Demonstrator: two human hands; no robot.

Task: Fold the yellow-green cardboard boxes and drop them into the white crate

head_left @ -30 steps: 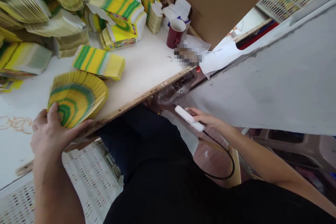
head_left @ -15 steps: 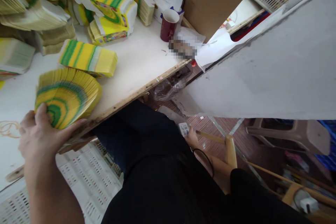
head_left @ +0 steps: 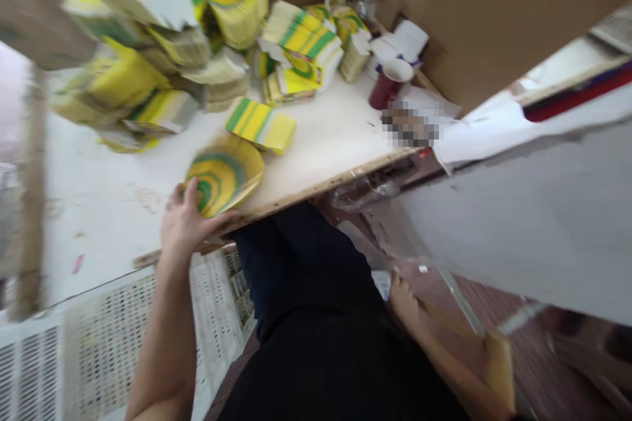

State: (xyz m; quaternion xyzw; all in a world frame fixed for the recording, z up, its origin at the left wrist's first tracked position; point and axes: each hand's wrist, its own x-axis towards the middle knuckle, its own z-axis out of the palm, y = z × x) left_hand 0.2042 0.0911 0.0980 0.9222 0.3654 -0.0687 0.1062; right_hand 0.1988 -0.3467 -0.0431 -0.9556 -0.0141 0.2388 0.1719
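Note:
A fanned stack of flat yellow-and-green printed cartons (head_left: 230,174) lies on the white table near its front edge. My left hand (head_left: 185,217) grips its near left side, fingers on top and thumb along the front. Just behind the fan sits a squared block of the same cartons (head_left: 261,125). Low on the right, beside my leg, my right hand (head_left: 403,299) is closed on a small white object with printing (head_left: 382,283); blur hides its exact kind.
Bundled cartons (head_left: 143,13) are heaped at the back left of the table (head_left: 326,138). A maroon mug (head_left: 388,85) stands toward the right, before a brown board (head_left: 474,6). White perforated crates (head_left: 108,322) are below the table edge. A grey panel (head_left: 533,210) slants at right.
My view has swung left, so the table contents appear farther right and more of the heap shows. My left hand remains on the fanned cartons; my right hand still holds the white object.

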